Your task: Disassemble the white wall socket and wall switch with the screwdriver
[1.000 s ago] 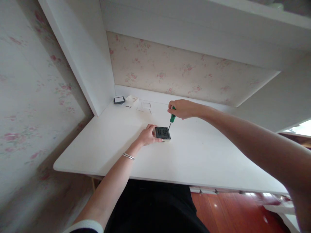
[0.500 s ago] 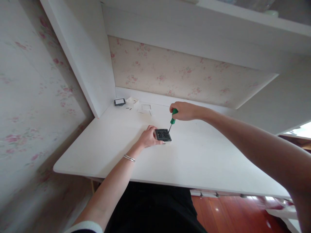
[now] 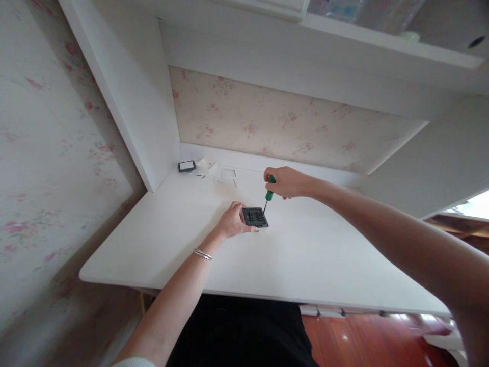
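Observation:
On the white desk point(image 3: 214, 260), a dark grey square wall socket point(image 3: 255, 217) shows its face with small slots and parts. My left hand point(image 3: 232, 220) grips it by the left edge, thumb along the near side and fingers at the far corner. Above it to the right, my right hand point(image 3: 287, 181) is closed around the green handle of a screwdriver point(image 3: 269, 195). The thin metal shaft slants down, and its tip meets the right part of the socket's face. Any screw under the tip is too small to see. A tiny strip lies by my left thumb.
At the back left lie a dark square unit point(image 3: 187, 166) with a white centre, a pale open piece point(image 3: 206, 163), a white square frame point(image 3: 228, 174) and several small loose bits. A side panel point(image 3: 122, 97) rises at the left; a shelf point(image 3: 367, 38) overhangs the desk.
The view has tilted up slightly, so everything sits a little lower. Both hands keep their holds, and the screwdriver tip stays at the socket's right part.

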`<state>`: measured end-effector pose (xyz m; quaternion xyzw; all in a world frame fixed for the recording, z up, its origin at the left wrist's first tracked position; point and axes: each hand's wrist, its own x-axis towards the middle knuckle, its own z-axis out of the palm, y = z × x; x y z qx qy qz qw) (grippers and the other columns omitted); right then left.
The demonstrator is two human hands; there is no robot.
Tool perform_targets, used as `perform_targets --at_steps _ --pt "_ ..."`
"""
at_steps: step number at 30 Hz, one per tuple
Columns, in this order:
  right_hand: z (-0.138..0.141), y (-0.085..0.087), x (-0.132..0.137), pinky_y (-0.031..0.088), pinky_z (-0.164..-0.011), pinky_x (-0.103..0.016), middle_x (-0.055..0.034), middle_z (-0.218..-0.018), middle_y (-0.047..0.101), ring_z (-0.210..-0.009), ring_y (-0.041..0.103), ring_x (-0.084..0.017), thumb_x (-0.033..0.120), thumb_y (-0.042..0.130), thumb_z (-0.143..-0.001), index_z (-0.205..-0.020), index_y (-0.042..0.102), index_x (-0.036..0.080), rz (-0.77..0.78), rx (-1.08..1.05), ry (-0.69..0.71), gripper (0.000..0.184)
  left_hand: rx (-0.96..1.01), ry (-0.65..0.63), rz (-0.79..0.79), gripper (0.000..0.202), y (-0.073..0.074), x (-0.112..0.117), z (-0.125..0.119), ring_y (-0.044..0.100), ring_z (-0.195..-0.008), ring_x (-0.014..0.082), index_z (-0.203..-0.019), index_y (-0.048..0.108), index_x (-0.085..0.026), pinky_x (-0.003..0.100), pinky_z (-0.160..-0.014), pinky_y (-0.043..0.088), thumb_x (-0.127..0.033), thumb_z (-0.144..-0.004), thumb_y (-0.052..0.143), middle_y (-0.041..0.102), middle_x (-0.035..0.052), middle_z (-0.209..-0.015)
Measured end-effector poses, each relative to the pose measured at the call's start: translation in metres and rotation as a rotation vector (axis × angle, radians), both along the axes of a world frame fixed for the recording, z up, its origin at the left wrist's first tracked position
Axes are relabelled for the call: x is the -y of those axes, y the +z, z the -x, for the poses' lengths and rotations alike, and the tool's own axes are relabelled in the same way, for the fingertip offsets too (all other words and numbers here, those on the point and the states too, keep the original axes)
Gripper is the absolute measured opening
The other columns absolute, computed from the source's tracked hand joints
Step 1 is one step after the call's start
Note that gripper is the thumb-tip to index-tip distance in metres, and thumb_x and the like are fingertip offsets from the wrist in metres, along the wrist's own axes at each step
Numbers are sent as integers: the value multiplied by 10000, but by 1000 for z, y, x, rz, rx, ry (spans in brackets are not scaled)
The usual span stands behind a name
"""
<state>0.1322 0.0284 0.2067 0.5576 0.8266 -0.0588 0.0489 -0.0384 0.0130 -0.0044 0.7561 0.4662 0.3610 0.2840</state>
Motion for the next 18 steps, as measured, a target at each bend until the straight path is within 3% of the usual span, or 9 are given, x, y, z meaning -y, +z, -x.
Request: perform_targets --at_steps 2,6,13,18 --pt "2 0 1 377 -567 -254 -72 -894 669 -603 590 -144 279 514 -757 -965 583 193 13 -29 56 235 6 8 -13 725 0 0 -1 562 -936 207 -1055 537 -178 315 -803 486 -519 -471 798 488 61 -1119" --pt "4 -5 1 369 -624 -269 -80 -924 655 -795 585 -203 373 540 -760 -858 602 200 -118 23 91 208 12 30 -16 709 1 1 -2 554 -983 223 -1059 537 -180 332 -857 465 -492 -480 803 509 66 -1108" --pt "1 -8 5 378 -656 -261 -63 -1011 618 -828 563 -186 180 572 -657 -933 565 212 -131 -28 220 278 8 52 -44 699 4 3 -1 556 -1016 250 -1057 537 -174 362 -883 451 -496 -493 794 548 87 -1113" --pt "-2 -2 8 364 -609 -263 -52 -946 642 -782 571 -186 179 553 -671 -896 570 224 -124 21 151 230 43 59 27 708 8 5 -1 597 -943 257 -1096 527 -184 363 -802 487 -453 -501 801 595 95 -1085"
